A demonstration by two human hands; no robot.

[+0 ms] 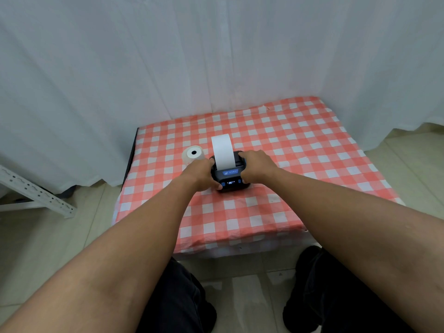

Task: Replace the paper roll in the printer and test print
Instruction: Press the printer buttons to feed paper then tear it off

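Observation:
A small black printer [230, 177] with blue buttons and a lit display sits on the red-and-white checked table [300, 150]. A wide strip of white paper [223, 150] rises from its top slot and curls backward. My left hand [203, 174] grips the printer's left side, thumb near the front corner. My right hand [257, 167] holds its right side, fingers on the top rear edge. A white paper roll [193, 154] stands on end to the left of the printer, just behind my left hand.
White curtains [168, 56] hang close behind and beside the table. A white metal rack leg [38, 193] lies on the tiled floor at the left. My knees in dark trousers [182, 296] are below the table's front edge.

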